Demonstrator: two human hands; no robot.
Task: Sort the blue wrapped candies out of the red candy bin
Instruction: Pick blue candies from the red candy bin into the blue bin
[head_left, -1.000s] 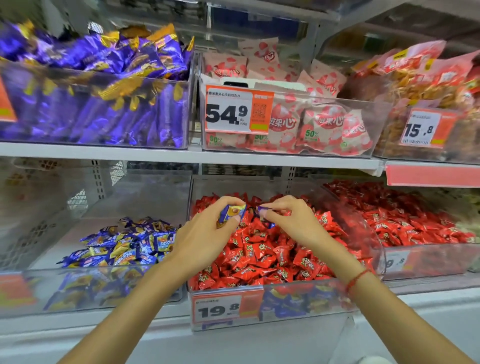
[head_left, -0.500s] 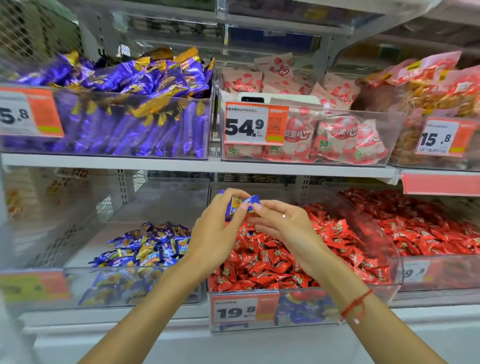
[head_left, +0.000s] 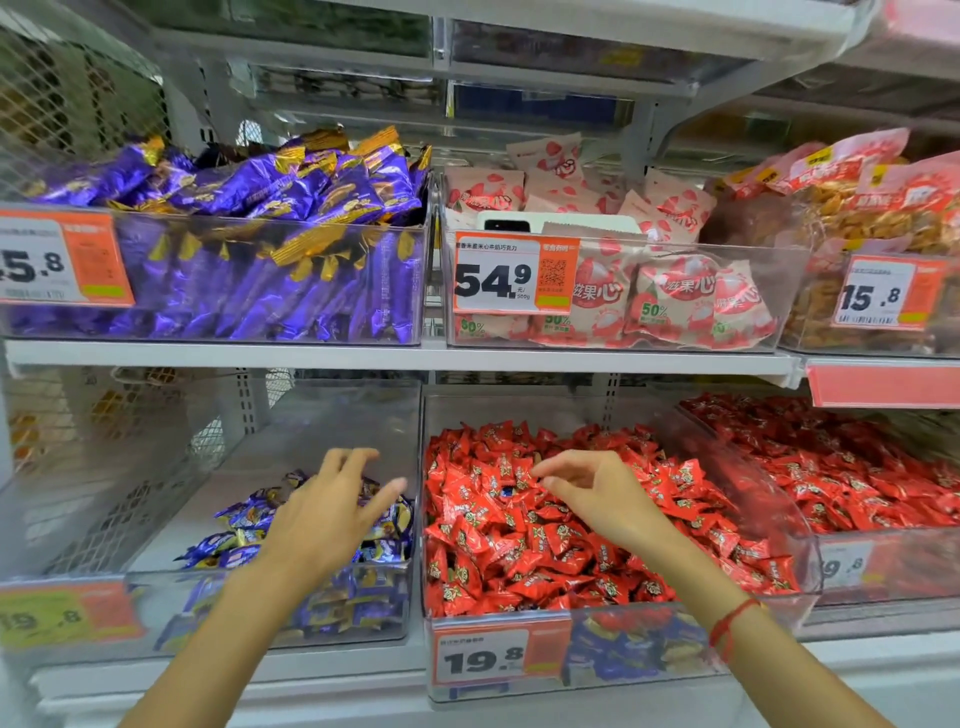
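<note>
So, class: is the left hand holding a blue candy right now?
No: the left hand hovers with spread, empty fingers over the blue candies in the left bin.

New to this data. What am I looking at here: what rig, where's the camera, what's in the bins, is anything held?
There is no robot. A person sorts candy with two bare hands, and the single picture comes from a wide-angle camera worn on their head, looking forward and down at shop shelves.

The left hand hovers with spread fingers over the clear bin of blue candies on the lower shelf; nothing shows in its grip. The right hand, with a red string round its wrist, reaches with loosely curled fingers over the red candy bin and holds nothing. Just off its fingertips a blue wrapper peeks out among the red ones.

Above sit bins of purple packets and pink packets.
</note>
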